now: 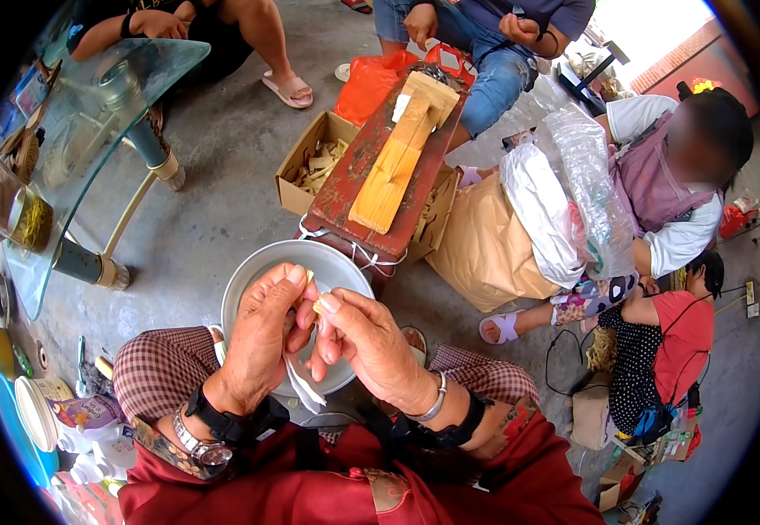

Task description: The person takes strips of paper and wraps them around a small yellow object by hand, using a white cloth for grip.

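Above a grey metal basin [238,278] between my knees, my two hands meet with fingertips almost touching. My left hand [262,331] is closed in a pinch, and a small pale-yellow piece [311,276] shows at its thumb tip. The thumb and fingers of my right hand [369,339] also pinch a small yellowish bit [317,306]. Whether these are one piece or two, I cannot tell. A thin white strip [303,385] hangs below my left hand; what holds its upper end is hidden by the fingers.
Beyond the basin stands a red-brown bench [332,207] bearing a wooden block tool [389,188]. Beside it is a cardboard box [292,194] of light chips. A glass table [157,66] stands left; brown and white sacks [476,241] lie right. Several people sit around.
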Demonstrator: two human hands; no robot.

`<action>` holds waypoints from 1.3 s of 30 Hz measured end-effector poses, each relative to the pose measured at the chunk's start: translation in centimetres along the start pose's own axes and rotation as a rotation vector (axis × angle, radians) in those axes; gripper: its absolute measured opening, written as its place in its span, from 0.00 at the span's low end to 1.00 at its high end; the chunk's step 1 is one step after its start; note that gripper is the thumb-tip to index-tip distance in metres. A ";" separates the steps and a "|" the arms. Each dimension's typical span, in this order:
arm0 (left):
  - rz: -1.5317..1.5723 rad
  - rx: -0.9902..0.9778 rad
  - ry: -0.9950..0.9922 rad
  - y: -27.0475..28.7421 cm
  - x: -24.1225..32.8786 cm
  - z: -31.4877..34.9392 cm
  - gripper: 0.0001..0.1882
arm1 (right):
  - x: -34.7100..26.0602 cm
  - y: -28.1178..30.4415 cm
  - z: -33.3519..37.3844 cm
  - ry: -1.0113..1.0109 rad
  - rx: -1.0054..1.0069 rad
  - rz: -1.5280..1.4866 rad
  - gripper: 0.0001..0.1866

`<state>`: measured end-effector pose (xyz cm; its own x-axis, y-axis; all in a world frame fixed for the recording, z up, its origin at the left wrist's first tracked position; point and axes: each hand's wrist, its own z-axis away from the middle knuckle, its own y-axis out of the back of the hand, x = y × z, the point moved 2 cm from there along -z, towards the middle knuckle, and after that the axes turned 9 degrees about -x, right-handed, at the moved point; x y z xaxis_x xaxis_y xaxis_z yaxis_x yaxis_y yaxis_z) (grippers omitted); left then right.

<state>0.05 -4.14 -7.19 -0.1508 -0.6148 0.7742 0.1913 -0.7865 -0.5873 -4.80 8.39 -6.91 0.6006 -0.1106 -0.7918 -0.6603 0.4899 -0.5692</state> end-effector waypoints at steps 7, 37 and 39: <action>0.000 0.000 0.006 -0.2 0.0 -0.1 0.14 | -0.3 0.0 0.1 -0.009 0.007 -0.009 0.17; 0.103 -0.025 -0.091 1.1 -0.3 -2.5 0.13 | 0.4 2.1 -2.3 0.156 0.013 0.094 0.15; 0.111 -0.023 -0.099 1.1 -0.2 -2.5 0.13 | 0.4 1.9 -2.5 0.157 0.023 0.091 0.15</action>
<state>-2.13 -5.05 -8.61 -0.0335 -0.6899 0.7231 0.1786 -0.7160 -0.6749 -6.94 7.16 -8.90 0.4598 -0.1975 -0.8658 -0.6971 0.5238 -0.4897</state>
